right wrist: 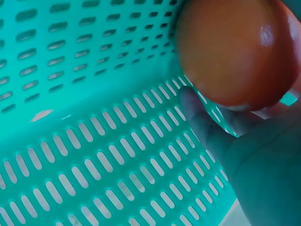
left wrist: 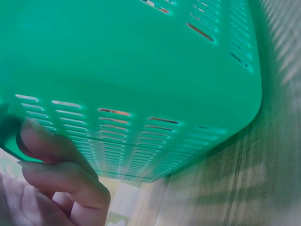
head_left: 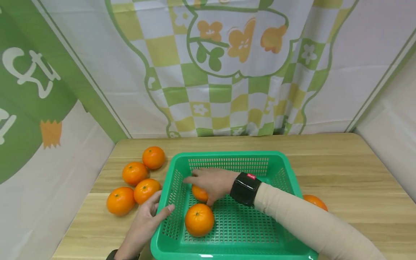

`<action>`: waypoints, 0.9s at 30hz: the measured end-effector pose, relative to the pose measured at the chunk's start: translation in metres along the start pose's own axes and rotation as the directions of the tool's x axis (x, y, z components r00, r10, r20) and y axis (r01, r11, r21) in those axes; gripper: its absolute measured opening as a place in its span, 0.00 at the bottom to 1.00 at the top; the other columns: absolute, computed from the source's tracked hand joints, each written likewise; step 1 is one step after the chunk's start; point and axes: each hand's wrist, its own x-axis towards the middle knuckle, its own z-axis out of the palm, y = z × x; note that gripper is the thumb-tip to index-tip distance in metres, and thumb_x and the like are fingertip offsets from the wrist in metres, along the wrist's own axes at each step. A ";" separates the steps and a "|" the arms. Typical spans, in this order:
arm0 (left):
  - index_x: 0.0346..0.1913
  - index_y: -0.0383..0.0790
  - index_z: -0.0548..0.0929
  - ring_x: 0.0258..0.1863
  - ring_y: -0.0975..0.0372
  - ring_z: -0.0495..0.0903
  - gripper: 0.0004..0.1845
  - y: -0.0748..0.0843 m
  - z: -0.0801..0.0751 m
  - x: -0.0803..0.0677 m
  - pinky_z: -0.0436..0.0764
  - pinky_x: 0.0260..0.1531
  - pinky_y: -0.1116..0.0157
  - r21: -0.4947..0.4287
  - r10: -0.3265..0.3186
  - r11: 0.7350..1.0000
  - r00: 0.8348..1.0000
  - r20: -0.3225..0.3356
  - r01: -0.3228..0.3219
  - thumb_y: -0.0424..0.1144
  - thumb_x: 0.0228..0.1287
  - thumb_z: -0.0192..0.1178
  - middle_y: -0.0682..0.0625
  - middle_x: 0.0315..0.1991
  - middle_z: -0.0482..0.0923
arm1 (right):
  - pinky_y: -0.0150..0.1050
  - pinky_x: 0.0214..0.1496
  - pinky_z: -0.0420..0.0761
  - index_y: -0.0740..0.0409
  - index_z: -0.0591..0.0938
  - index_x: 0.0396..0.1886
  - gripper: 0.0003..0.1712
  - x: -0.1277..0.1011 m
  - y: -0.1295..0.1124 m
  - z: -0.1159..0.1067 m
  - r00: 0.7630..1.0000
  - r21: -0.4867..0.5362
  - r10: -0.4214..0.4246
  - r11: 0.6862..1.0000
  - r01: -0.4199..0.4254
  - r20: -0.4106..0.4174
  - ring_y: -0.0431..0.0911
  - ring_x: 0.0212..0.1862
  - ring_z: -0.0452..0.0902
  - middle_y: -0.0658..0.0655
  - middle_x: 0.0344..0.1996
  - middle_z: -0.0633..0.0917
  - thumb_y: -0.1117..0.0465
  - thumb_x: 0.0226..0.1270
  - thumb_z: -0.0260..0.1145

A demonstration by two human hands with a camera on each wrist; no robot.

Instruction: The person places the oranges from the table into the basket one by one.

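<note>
A green plastic basket [head_left: 227, 249] with slotted walls stands on the table. Inside it, my right hand [head_left: 211, 182] reaches down over an orange [head_left: 199, 194] and grips it from above, hiding much of it. In the right wrist view, the thumb and palm lie close against an orange [right wrist: 235, 52] near the slotted wall. Another orange [head_left: 199, 220] sits on the basket floor, just in front of that hand. My left hand [head_left: 147, 220] holds the basket's left rim, thumb over the edge and fingers outside. Its curled fingers [left wrist: 70, 183] show beside the basket wall [left wrist: 117, 56] in the left wrist view.
Several oranges lie on the wooden table [head_left: 351, 173] left of the basket, among them one orange [head_left: 120, 201] near the left hand. To the basket's right, another orange [head_left: 315, 202] is partly hidden by the right sleeve. A patterned curtain [head_left: 227, 101] hangs behind the table.
</note>
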 end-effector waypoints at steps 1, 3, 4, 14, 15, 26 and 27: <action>0.78 0.31 0.58 0.41 0.47 0.93 0.33 0.000 0.000 0.000 0.93 0.38 0.48 -0.001 0.000 1.000 1.000 0.001 0.000 0.39 0.80 0.57 0.23 0.53 0.84 | 0.42 0.72 0.81 0.43 0.65 0.81 0.61 0.000 0.000 -0.001 1.000 0.002 0.000 1.000 0.000 -0.001 0.47 0.68 0.77 0.55 0.71 0.75 0.47 0.48 0.88; 0.78 0.31 0.58 0.41 0.47 0.93 0.33 0.000 0.000 0.000 0.93 0.38 0.48 0.000 -0.001 1.000 1.000 0.000 0.001 0.39 0.80 0.57 0.23 0.53 0.84 | 0.40 0.70 0.82 0.43 0.65 0.81 0.62 -0.001 0.000 -0.002 1.000 0.010 0.000 1.000 0.000 -0.002 0.46 0.65 0.78 0.54 0.70 0.76 0.47 0.48 0.88; 0.78 0.31 0.58 0.40 0.47 0.93 0.33 0.000 0.000 0.000 0.93 0.38 0.48 0.001 -0.001 1.000 1.000 0.000 0.001 0.39 0.80 0.57 0.23 0.53 0.84 | 0.40 0.70 0.82 0.43 0.65 0.81 0.62 -0.001 0.000 -0.002 1.000 0.018 0.003 1.000 -0.003 0.000 0.46 0.65 0.78 0.55 0.70 0.75 0.47 0.47 0.88; 0.77 0.29 0.58 0.39 0.48 0.93 0.32 0.000 -0.001 0.000 0.93 0.37 0.48 0.005 0.001 1.000 1.000 0.000 -0.001 0.38 0.80 0.56 0.24 0.52 0.85 | 0.44 0.72 0.81 0.41 0.62 0.83 0.68 -0.006 0.000 -0.012 0.997 0.086 0.075 0.993 -0.078 0.037 0.49 0.69 0.75 0.57 0.75 0.71 0.45 0.43 0.90; 0.77 0.29 0.58 0.39 0.48 0.93 0.32 0.000 -0.001 0.000 0.93 0.37 0.48 0.005 0.004 1.000 1.000 0.001 -0.004 0.38 0.80 0.56 0.25 0.51 0.85 | 0.44 0.72 0.81 0.41 0.62 0.83 0.68 -0.007 0.000 -0.013 0.997 0.087 0.074 0.993 -0.077 0.036 0.48 0.68 0.75 0.56 0.74 0.72 0.45 0.42 0.90; 0.77 0.29 0.58 0.41 0.48 0.93 0.31 0.000 -0.001 0.001 0.93 0.38 0.47 -0.015 0.021 1.000 1.000 0.009 -0.021 0.37 0.80 0.56 0.26 0.52 0.86 | 0.45 0.72 0.81 0.43 0.65 0.82 0.62 -0.019 -0.001 -0.027 0.996 0.111 0.082 0.990 -0.085 0.034 0.49 0.70 0.74 0.55 0.75 0.72 0.43 0.48 0.87; 0.77 0.29 0.58 0.40 0.48 0.93 0.31 0.000 -0.001 0.001 0.93 0.38 0.47 -0.015 0.019 1.000 1.000 0.007 -0.019 0.37 0.80 0.56 0.26 0.52 0.86 | 0.45 0.72 0.81 0.44 0.65 0.82 0.62 -0.020 -0.001 -0.029 0.996 0.114 0.086 0.989 -0.089 0.031 0.49 0.70 0.74 0.55 0.74 0.72 0.42 0.49 0.87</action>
